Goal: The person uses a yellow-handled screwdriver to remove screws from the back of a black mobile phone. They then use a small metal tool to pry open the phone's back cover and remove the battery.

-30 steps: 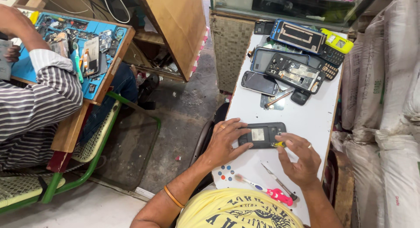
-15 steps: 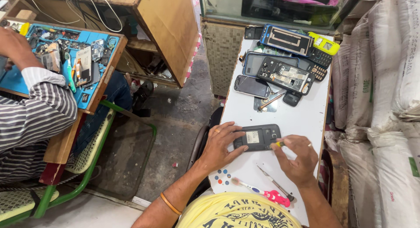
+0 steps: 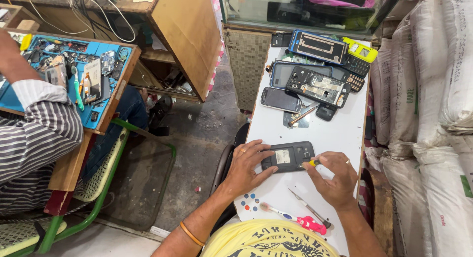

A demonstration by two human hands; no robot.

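A dark opened phone [image 3: 289, 156] lies back-up on the white table [image 3: 325, 134]. My left hand [image 3: 247, 167] presses its left end flat against the table. My right hand [image 3: 335, 175] grips a small yellow-handled screwdriver [image 3: 312, 163] whose tip touches the phone's right part. A second screwdriver [image 3: 308, 207] and a pink-and-white toothbrush [image 3: 295, 219] lie near the table's front edge, just under my right hand.
A heap of old phones and phone frames [image 3: 315, 72] covers the far end of the table. White sacks [image 3: 433, 104] stand at the right. At the left a person in a striped shirt [image 3: 37, 138] works at a blue mat with parts [image 3: 74, 74].
The view has shifted a little. Both hands stay on the phone, and my right hand has edged closer to its right end with the screwdriver.
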